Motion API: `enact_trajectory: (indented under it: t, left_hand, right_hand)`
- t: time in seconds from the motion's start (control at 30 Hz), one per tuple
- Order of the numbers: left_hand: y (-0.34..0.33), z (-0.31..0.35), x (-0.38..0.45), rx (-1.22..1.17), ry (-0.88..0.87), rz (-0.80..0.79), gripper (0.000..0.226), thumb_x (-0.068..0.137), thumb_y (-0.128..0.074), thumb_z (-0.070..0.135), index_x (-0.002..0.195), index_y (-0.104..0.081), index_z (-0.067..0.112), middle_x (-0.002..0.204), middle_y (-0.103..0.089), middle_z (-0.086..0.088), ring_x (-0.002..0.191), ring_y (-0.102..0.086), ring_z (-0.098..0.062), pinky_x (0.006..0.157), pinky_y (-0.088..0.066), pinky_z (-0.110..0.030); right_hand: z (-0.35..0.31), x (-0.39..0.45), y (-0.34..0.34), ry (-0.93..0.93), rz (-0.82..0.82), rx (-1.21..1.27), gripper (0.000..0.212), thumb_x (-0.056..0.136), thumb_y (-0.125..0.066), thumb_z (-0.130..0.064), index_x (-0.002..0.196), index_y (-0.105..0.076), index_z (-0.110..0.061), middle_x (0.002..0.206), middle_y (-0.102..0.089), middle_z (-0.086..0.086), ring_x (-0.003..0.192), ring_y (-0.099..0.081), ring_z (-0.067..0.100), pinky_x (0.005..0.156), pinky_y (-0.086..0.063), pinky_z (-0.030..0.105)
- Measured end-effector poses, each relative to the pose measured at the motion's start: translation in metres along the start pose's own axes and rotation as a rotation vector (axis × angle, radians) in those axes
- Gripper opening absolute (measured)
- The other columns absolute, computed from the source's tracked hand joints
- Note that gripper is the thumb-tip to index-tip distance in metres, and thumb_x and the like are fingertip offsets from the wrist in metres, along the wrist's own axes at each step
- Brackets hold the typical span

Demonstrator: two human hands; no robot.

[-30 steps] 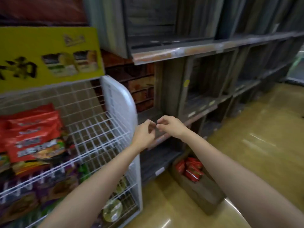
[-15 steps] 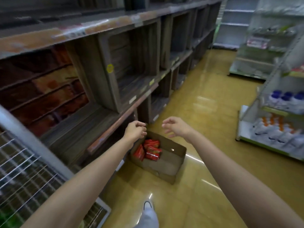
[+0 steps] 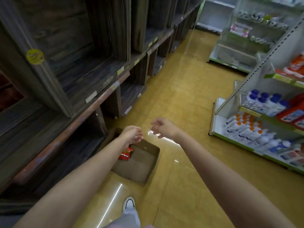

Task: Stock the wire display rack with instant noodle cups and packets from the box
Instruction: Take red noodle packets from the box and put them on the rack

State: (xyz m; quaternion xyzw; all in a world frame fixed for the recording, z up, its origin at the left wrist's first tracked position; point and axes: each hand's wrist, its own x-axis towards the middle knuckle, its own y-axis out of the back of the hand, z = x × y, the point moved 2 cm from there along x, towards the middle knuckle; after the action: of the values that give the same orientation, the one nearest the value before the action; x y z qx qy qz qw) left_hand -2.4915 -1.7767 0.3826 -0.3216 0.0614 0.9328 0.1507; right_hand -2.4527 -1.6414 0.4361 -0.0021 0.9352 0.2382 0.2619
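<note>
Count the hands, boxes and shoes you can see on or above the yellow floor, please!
Hands: 2, the left hand and the right hand
Cardboard box: 1
Shoe: 1
Total: 4

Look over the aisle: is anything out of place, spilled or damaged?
Only the cardboard box stands out: it sits open on the aisle floor, holding red packets. No spill or damage shows.
</note>
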Motion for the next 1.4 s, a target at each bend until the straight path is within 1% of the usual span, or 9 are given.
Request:
enact_trajectory:
  t: [0.2,0.37,0.6,0.77,0.93,1.1,1.17,1.3,1.4]
  left_hand:
    - [-0.001,0.043,0.062,0.083,0.046,0.064,0.011,0.097,-0.048,0.011,0.104,-0.055,0.009,0.095,-0.062,-0.01,0.084,-0.062,-0.02,0.074,-0.051,-0.026]
    - [-0.014,0.049,0.106,0.099,0.108,0.116,0.011,0.096,-0.048,0.011,0.103,-0.056,0.01,0.084,-0.06,-0.006,0.078,-0.06,-0.016,0.076,-0.051,-0.026]
    - [-0.026,0.06,0.142,-0.092,0.158,0.311,0.011,0.095,-0.052,0.014,0.104,-0.057,0.011,0.103,-0.063,-0.011,0.09,-0.062,-0.02,0.075,-0.052,-0.028]
    - [-0.021,0.029,0.156,-0.177,0.233,0.513,0.017,0.094,-0.048,0.006,0.082,-0.055,0.016,0.08,-0.061,-0.006,0.067,-0.058,-0.014,0.062,-0.047,-0.022]
    - [-0.007,-0.012,0.192,-0.164,0.337,0.576,0.022,0.094,-0.047,0.005,0.078,-0.054,0.018,0.075,-0.059,-0.003,0.064,-0.056,-0.011,0.061,-0.046,-0.02]
    - [-0.004,-0.076,0.236,0.027,0.424,0.469,0.018,0.089,-0.048,0.001,0.092,-0.057,0.015,0.091,-0.061,-0.01,0.068,-0.058,-0.015,0.05,-0.047,-0.015]
    - [-0.001,-0.111,0.252,0.064,0.483,0.431,0.017,0.087,-0.051,0.0,0.091,-0.058,0.015,0.09,-0.062,-0.012,0.074,-0.059,-0.021,0.057,-0.05,-0.021]
    - [0.01,-0.177,0.29,0.107,0.612,0.369,0.016,0.086,-0.05,0.002,0.08,-0.059,0.013,0.098,-0.067,-0.022,0.094,-0.063,-0.031,0.09,-0.052,-0.04]
    - [0.019,-0.223,0.33,0.172,0.606,0.329,0.024,0.089,-0.05,0.003,0.109,-0.062,0.001,0.116,-0.062,-0.025,0.109,-0.06,-0.037,0.094,-0.05,-0.044]
  right_hand:
    - [0.013,0.069,0.033,-0.021,-0.029,0.022,0.032,0.094,-0.055,-0.016,0.123,-0.052,-0.002,0.091,-0.059,0.006,0.089,-0.058,0.018,0.063,-0.048,0.024]
    - [0.023,0.128,0.057,-0.065,-0.137,0.027,0.032,0.094,-0.053,-0.015,0.123,-0.051,-0.001,0.115,-0.06,0.018,0.092,-0.056,0.02,0.063,-0.048,0.024]
    - [0.017,0.223,0.094,-0.052,-0.223,0.084,0.011,0.094,-0.051,-0.011,0.105,-0.05,-0.011,0.09,-0.057,0.003,0.086,-0.054,0.019,0.063,-0.045,0.025]
    - [0.033,0.26,0.047,-0.118,-0.371,0.088,0.016,0.094,-0.047,-0.001,0.104,-0.044,-0.013,0.095,-0.053,0.01,0.064,-0.047,0.012,0.055,-0.038,0.023]
    - [0.082,0.283,-0.012,-0.183,-0.477,0.064,0.025,0.09,-0.061,-0.015,0.114,-0.055,-0.011,0.102,-0.056,0.005,0.095,-0.056,0.018,0.065,-0.048,0.026]
    - [0.147,0.313,-0.066,-0.341,-0.546,0.066,0.018,0.089,-0.061,-0.013,0.106,-0.056,-0.015,0.101,-0.057,0.007,0.094,-0.052,0.016,0.063,-0.047,0.025]
    - [0.174,0.322,-0.084,-0.4,-0.528,0.026,0.015,0.088,-0.063,-0.014,0.102,-0.057,-0.014,0.103,-0.058,0.007,0.094,-0.055,0.018,0.073,-0.052,0.031]
    - [0.221,0.342,-0.128,-0.412,-0.558,-0.171,0.027,0.09,-0.06,-0.016,0.111,-0.06,0.002,0.113,-0.062,0.022,0.105,-0.061,0.034,0.09,-0.053,0.045]
    - [0.256,0.369,-0.169,-0.403,-0.577,-0.197,0.032,0.09,-0.059,-0.016,0.118,-0.055,-0.001,0.116,-0.061,0.018,0.107,-0.061,0.031,0.091,-0.052,0.045]
